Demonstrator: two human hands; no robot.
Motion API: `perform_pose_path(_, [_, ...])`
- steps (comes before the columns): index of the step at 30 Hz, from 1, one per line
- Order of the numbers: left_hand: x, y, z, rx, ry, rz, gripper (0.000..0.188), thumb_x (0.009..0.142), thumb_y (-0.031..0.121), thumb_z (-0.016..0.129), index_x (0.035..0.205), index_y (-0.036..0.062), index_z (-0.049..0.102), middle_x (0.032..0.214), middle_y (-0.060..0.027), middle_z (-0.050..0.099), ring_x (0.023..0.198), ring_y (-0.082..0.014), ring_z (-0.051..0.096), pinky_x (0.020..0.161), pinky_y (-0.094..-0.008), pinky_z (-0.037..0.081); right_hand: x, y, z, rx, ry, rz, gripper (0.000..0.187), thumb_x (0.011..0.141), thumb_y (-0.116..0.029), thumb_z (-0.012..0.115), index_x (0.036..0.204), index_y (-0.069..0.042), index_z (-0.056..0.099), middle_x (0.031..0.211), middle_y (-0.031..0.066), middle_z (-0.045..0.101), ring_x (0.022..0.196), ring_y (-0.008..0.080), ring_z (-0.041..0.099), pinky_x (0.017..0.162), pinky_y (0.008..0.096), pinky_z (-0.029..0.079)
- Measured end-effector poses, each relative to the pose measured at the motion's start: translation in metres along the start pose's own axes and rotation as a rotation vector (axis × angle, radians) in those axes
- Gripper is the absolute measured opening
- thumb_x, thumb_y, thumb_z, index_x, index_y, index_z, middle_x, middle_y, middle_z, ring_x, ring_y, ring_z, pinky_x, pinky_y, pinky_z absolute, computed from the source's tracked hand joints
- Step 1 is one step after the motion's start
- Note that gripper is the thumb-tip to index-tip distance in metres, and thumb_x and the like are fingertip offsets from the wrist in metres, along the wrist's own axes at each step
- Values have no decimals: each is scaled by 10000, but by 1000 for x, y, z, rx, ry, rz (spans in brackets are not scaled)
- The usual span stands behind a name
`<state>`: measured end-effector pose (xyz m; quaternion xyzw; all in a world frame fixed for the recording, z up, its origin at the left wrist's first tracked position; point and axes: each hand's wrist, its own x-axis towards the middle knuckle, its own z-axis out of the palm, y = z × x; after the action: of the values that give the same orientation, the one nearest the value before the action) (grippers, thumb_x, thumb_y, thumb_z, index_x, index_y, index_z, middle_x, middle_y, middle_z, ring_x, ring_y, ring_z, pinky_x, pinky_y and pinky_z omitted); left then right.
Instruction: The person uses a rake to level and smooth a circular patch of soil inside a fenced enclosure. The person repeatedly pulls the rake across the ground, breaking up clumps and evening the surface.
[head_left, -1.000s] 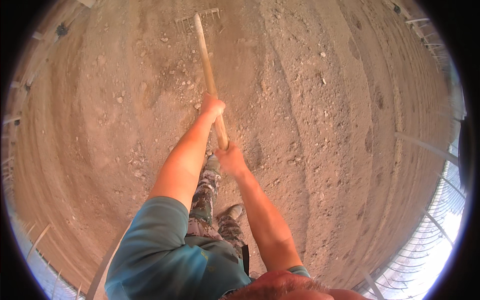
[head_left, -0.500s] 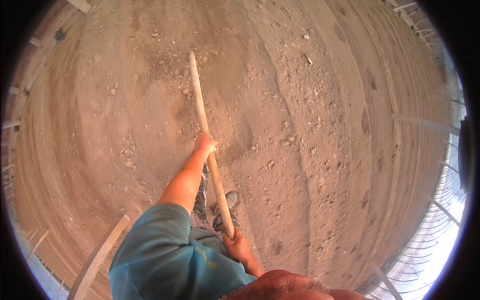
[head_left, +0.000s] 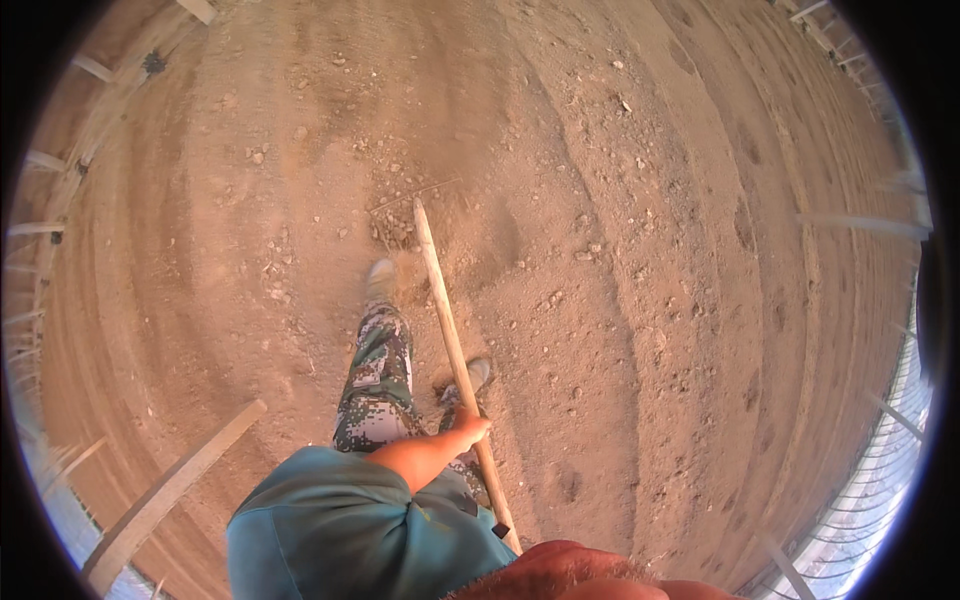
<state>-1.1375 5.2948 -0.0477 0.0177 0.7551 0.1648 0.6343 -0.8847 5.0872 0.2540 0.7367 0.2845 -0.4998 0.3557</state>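
Observation:
A long, pale wooden-handled rake [head_left: 447,310] slants from close to my body out to the soil ahead. My left hand [head_left: 470,425] is wrapped around the lower part of its shaft. At the far end, the thin rake head [head_left: 390,205] lies crosswise on loose clods; its teeth cannot be made out. The near end of the shaft runs out of sight beside my teal shirt [head_left: 330,530]. My right hand is hidden there.
Brown, ridged soil [head_left: 560,400] with small stones spreads all round. My left shoe [head_left: 380,280] is near the rake head, my right shoe [head_left: 481,373] beside the shaft. Pale posts [head_left: 175,490] stand at the left; wire mesh [head_left: 860,500] borders the right.
The rake has been drawn back toward my body, its head dragging over the soil. My left hand has come nearer with it. My left leg now shows, and my right hand has passed out of sight.

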Motion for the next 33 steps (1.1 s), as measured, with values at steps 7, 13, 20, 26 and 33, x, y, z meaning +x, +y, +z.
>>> perform_pose_path(7, [96, 103, -64, 97, 90, 81, 353, 841, 35, 813, 1088, -91, 595, 877, -189, 724, 685, -277, 738, 537, -440, 568, 45, -115, 22, -100, 100, -150, 519, 845, -437, 790, 1233, -93, 778, 1145, 269, 812, 1126, 474, 773, 987, 541, 623])
perform_pose_path(13, [277, 383, -247, 83, 363, 472, 182, 844, 110, 835, 808, -28, 723, 720, -150, 748, 649, -281, 760, 596, -457, 578, 62, -473, -53, 70, 165, -565, 480, 897, -358, 778, 1199, 10, 715, 1093, 355, 769, 1075, 539, 750, 960, 588, 602])
perform_pose_path(20, [261, 676, -438, -118, 299, 579, 809, 889, 56, 812, 1543, 5, 336, 1036, -220, 740, 774, -326, 783, 614, -491, 622, -10, -930, -145, 541, -168, -850, 363, 1033, -132, 776, 1239, 97, 582, 729, 73, 631, 503, 155, 584, 416, 356, 460])
perform_pose_path(26, [286, 764, -570, -164, 327, 583, 872, 884, -16, 772, 1623, 25, 310, 1052, -258, 718, 799, -359, 782, 633, -491, 624, -47, -1202, -150, 422, -271, -828, 277, 1033, -101, 722, 1177, 102, 600, 772, 124, 678, 532, 193, 620, 416, 376, 471])
perform_pose_path(33, [309, 695, -604, 392, 471, 343, 809, 994, 170, 646, 1710, 44, 290, 1403, -292, 728, 1311, -443, 720, 1113, -538, 564, -48, -1104, -46, 246, -188, -704, 398, 1047, -121, 679, 1300, 141, 518, 969, 247, 738, 688, 305, 741, 482, 435, 579])
